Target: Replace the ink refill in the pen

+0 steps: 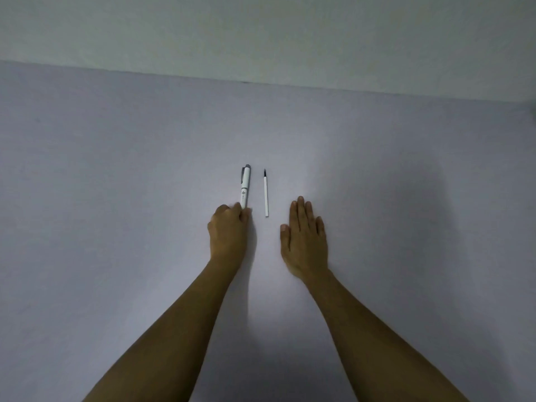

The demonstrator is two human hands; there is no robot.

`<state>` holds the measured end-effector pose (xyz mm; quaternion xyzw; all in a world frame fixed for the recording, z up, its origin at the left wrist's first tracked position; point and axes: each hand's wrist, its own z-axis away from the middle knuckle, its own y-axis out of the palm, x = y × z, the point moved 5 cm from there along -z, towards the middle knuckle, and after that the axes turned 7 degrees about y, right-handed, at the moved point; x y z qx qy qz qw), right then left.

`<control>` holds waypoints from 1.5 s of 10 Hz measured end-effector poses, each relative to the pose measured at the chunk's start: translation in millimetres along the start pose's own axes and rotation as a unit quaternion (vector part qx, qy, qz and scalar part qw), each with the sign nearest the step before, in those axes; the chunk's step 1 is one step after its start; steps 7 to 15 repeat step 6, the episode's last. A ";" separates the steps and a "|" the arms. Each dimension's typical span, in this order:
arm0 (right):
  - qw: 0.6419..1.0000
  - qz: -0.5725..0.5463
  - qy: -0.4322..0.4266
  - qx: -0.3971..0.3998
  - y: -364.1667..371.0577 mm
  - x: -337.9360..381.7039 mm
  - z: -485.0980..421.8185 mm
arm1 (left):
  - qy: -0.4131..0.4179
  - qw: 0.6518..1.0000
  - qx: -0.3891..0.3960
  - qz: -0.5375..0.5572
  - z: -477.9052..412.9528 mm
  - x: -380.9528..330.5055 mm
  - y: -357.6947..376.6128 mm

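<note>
A white pen [245, 187] with a grey cap end and clip lies on the pale lilac table [116, 184], pointing away from me. My left hand [227, 232] has its fingers curled around the pen's near end, and the pen still rests on the surface. Just to the right, parallel to the pen, lies a thin white ink refill [266, 195] with a dark tip at its far end. My right hand [304, 236] rests flat on the table to the right of the refill, palm down, fingers straight and close together, touching nothing else.
A pale wall [261, 33] meets the table's far edge. A dark shadow falls over the table's right side.
</note>
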<state>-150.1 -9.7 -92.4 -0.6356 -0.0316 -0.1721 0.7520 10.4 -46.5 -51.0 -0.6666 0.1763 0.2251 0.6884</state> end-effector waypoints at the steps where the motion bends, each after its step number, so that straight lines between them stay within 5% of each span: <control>1: 1.000 0.007 0.000 -0.005 0.8 -0.8 0.2 | 0.009 1.000 -0.004 -0.013 0.6 -1.0 4.3; 15: 0.999 -0.020 -0.033 0.006 -50.1 12.3 -8.8 | 0.063 0.998 -0.008 -0.004 -11.6 -15.5 -36.5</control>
